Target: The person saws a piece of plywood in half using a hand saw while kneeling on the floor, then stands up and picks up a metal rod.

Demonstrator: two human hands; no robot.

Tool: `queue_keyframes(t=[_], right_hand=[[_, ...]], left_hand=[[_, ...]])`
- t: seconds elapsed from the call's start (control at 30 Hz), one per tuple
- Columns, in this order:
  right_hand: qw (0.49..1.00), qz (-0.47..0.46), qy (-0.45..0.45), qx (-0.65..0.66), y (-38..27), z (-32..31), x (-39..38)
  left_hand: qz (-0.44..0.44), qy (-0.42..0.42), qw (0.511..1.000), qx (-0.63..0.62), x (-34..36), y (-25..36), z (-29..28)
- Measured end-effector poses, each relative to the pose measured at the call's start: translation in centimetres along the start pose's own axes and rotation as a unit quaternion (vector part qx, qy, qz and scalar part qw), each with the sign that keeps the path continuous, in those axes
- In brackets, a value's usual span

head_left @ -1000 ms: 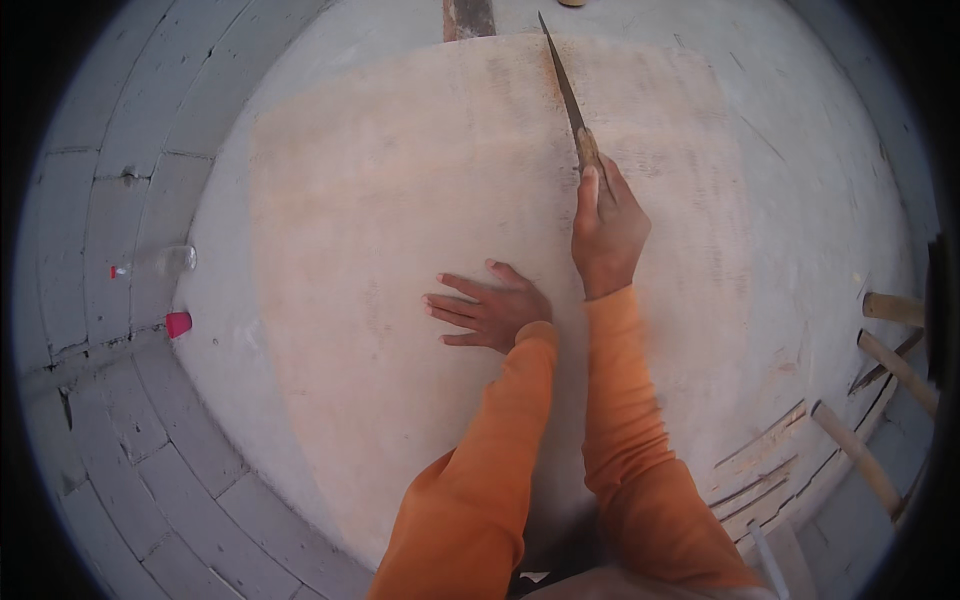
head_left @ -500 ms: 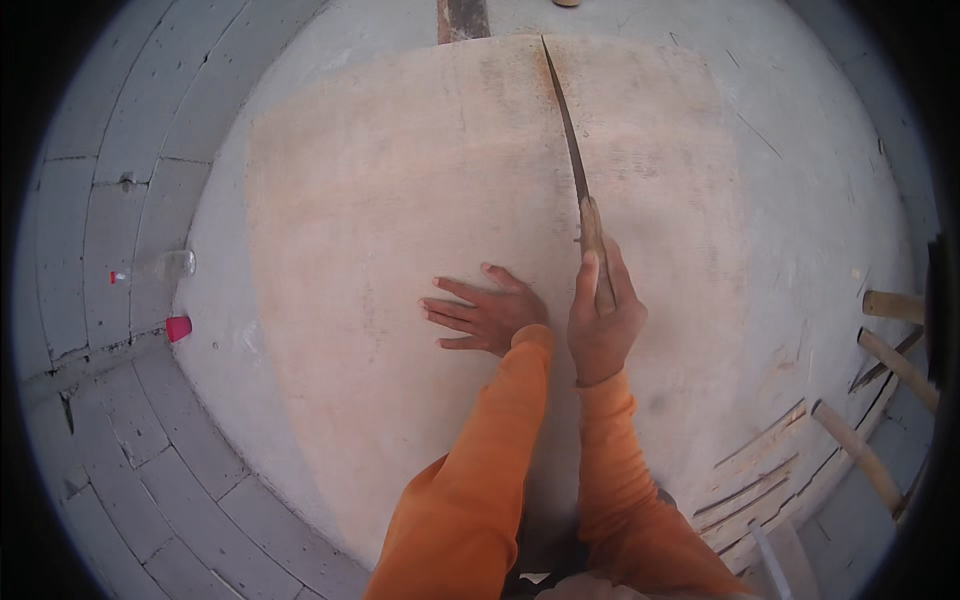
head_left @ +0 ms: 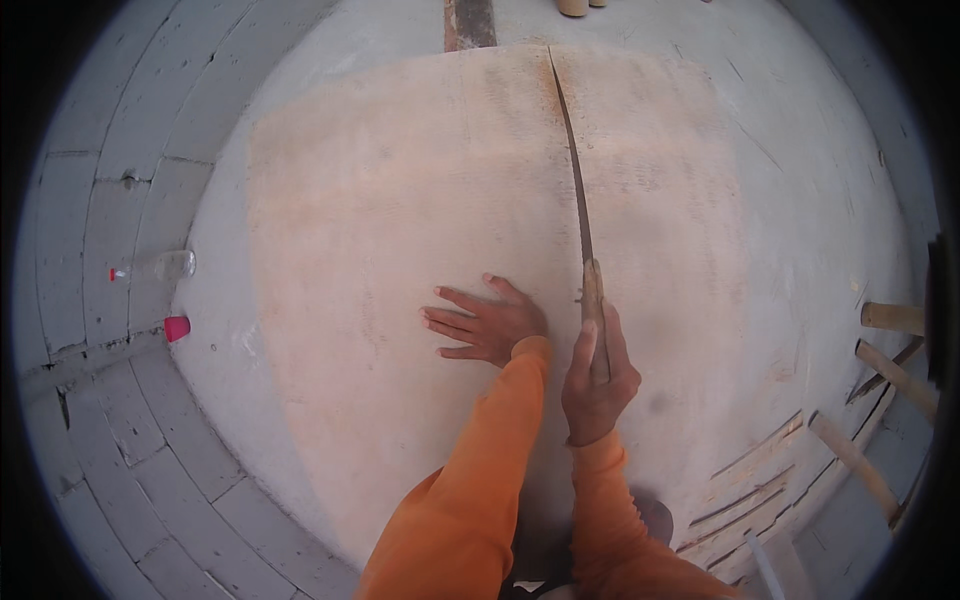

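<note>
A large pale plywood sheet point(head_left: 400, 210) lies before me. My left hand point(head_left: 490, 322) rests flat on it with the fingers spread, holding nothing. Just to its right, my right hand point(head_left: 600, 385) is wrapped round the wooden handle of a handsaw point(head_left: 575, 165). The saw's long dark blade points away from me, seen nearly edge-on, its tip at the sheet's far edge. Rusty brown marks show beside the far part of the blade. Whether the teeth sit in a cut cannot be made out.
A dark reddish-brown board point(head_left: 470, 25) sticks out beyond the sheet's far edge. At left stand a pink cup point(head_left: 177, 328) and a clear bottle point(head_left: 175, 264) by a grey block wall point(head_left: 110, 220). Wooden legs point(head_left: 855, 465) and thin wood strips point(head_left: 750, 490) are at the lower right.
My right hand has drawn the saw handle back toward me, and more of the blade shows. The left hand stays nearly in place. More of a light-brown object shows at the far edge.
</note>
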State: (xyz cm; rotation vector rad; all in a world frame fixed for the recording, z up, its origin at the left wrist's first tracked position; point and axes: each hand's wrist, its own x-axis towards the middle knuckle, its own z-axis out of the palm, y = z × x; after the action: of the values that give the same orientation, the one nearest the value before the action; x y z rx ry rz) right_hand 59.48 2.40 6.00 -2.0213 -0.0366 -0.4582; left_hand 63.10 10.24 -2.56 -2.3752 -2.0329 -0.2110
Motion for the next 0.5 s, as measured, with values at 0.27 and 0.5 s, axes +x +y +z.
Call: queue_keyframes(t=[0.27,0.5], right_hand=[[0.999,0.032,-0.023,0.029,2.2,7.9,15.0],[1.0,0.009,-0.002,-0.004,-2.0,-0.7,1.4]], left_hand=[[0.013,-0.03,0.999,0.0,-1.2,1.1,0.4],[0.011,-0.012,1.0,0.019,-1.0,-0.3,0.2]])
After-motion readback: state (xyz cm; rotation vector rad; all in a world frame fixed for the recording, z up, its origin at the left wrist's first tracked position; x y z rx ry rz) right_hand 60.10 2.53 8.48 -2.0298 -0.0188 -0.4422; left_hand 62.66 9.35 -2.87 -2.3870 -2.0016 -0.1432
